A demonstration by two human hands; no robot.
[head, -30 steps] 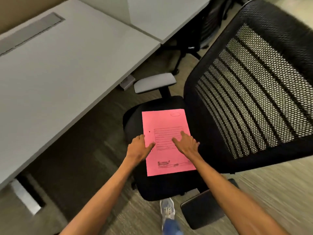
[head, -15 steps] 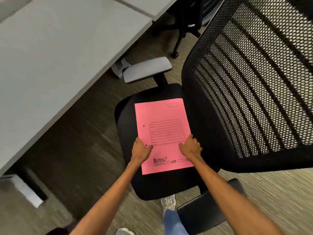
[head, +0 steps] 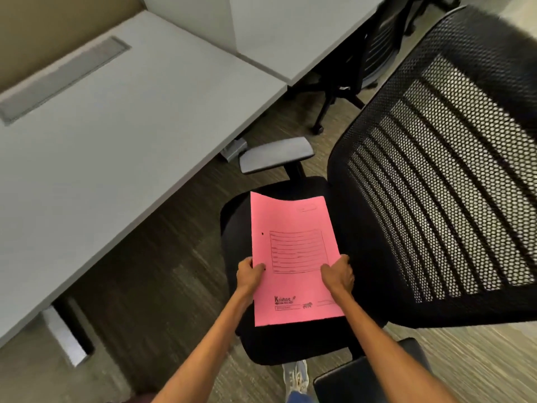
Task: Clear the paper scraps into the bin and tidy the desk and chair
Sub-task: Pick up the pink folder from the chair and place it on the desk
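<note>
Grey-brown carpet (head: 151,271) runs under everything. Filling the upper left of the frame is a wide, pale grey surface (head: 101,135), with a long metal cable slot (head: 61,80) set into it near the top left. A second grey surface (head: 290,30) joins it at the top centre. Across the right half stands a black chair (head: 450,184), its mesh back filling the upper right and its padded seat (head: 290,341) at lower centre. Another black chair (head: 374,45) is partly visible at the top, beside the second surface.

Over the seat, at the centre of the frame, is a pink folder (head: 293,257). Its long side runs away from the camera, and it is printed with a ruled box in the middle and small lettering near its lower edge. Its far edge bows upward a little; whether its near edge touches the seat cannot be told. Just above the folder, a grey armrest (head: 276,158) juts out from the chair, and a dark armrest (head: 348,379) shows at the bottom edge.

The left hand (head: 248,276) pinches the folder's left edge, thumb on top and fingers tucked beneath. The right hand (head: 340,274) grips the right edge the same way, thumb on the printed face and fingers curled under. Between the forearms, below the seat, is a light shoe (head: 296,376).
</note>
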